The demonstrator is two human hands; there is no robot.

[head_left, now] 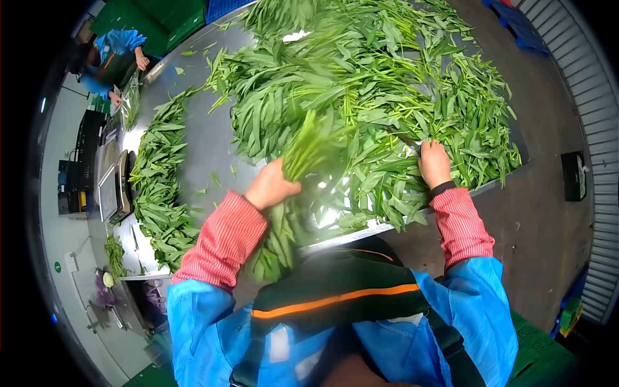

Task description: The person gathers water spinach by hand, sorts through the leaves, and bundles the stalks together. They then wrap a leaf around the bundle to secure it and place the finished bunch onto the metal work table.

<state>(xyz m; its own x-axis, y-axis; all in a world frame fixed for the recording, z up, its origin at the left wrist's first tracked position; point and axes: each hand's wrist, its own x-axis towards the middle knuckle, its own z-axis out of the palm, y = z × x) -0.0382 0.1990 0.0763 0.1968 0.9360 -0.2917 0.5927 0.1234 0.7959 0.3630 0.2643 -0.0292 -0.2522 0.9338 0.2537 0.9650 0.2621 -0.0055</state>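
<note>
My left hand (pixel 271 185) is closed round the stems of a bunch of leafy greens (pixel 308 149), slightly blurred. The cut-looking stem ends point up and away, and the leaves hang down past my wrist near the table's front edge. At the right, my right hand (pixel 435 164) is closed on what looks like a knife (pixel 405 137), its dark narrow blade pointing left over the greens. A large heap of the same long-leaved greens (pixel 380 84) spreads in front of both hands on the metal table (pixel 206 138).
A row of greens (pixel 158 174) lies along the table's left side, beside a weighing scale (pixel 115 190). At the far left a co-worker in blue sleeves (pixel 122 42) handles a clear bag of greens (pixel 131 103). Green crates (pixel 145 19) stand behind; a black box (pixel 572 176) is at right.
</note>
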